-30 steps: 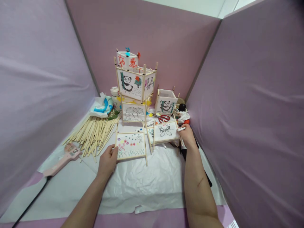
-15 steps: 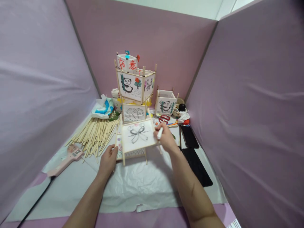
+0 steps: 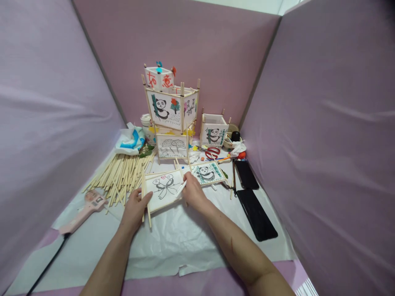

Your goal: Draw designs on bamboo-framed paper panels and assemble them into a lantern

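My left hand [image 3: 135,209] is closed on the left side of a small lantern frame [image 3: 163,202] of wooden sticks and white paper. Its front panel bears two birds drawn in black with a red heart above. At the panel's right edge is my right hand [image 3: 195,192], its fingers closed around a white marker pen [image 3: 181,188]. Just beyond that hand lies a panel with a panda and green bamboo [image 3: 211,173]; whether it joins the same frame I cannot tell.
A tall tiered lantern [image 3: 165,109] stands behind, with a smaller panda lantern [image 3: 214,133] to its right. Loose sticks [image 3: 120,176] and a pink glue gun [image 3: 84,211] lie left. Red-handled scissors [image 3: 212,153] and two black phone-like slabs [image 3: 256,214] are on the right.
The lantern frame has come down and left, with its bird panel turned. My right hand has moved left and lower with the marker. The panda panel now shows at right.
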### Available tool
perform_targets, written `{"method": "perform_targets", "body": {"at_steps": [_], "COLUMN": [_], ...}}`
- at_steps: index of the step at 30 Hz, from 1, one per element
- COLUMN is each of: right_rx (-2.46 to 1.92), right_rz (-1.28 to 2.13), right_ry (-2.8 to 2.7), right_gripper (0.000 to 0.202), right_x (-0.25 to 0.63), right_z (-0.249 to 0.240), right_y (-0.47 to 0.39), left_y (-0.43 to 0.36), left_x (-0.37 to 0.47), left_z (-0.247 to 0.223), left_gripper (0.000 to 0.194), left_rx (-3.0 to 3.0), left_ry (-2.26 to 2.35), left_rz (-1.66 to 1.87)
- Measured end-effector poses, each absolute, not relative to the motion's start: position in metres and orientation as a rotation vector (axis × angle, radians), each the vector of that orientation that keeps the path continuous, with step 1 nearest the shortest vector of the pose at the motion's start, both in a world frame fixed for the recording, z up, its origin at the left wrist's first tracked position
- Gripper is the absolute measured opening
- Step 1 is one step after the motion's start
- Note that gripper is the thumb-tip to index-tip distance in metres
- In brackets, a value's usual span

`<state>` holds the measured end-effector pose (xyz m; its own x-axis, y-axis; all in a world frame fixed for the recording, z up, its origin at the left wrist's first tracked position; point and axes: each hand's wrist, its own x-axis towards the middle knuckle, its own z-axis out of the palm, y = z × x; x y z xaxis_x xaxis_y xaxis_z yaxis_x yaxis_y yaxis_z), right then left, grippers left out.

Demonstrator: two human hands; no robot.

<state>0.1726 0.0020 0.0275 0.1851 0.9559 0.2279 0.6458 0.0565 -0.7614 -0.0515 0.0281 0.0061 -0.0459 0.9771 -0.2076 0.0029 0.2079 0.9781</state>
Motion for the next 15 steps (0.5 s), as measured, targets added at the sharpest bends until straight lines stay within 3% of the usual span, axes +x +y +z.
{"method": "perform_targets", "body": {"at_steps": [6,15], "right_rx": [-2.239,-2.375], "right_rz": [0.139,0.298], "right_ry": [-1.298,-1.198], "right_gripper": [0.028,0.022], "right_x": [0.256,0.307], "right_z": [0.06,0.041], "right_y": [0.001,0.003], "left_y": [0.025,0.022], "left_x": [-0.047,-0.044], "left_z": [0.009,0.016], "left_gripper": [0.039,0.042], "left_rx": [1.036,1.02], "left_ry": [1.357,1.352], "left_rz": [1.124,1.115]}}
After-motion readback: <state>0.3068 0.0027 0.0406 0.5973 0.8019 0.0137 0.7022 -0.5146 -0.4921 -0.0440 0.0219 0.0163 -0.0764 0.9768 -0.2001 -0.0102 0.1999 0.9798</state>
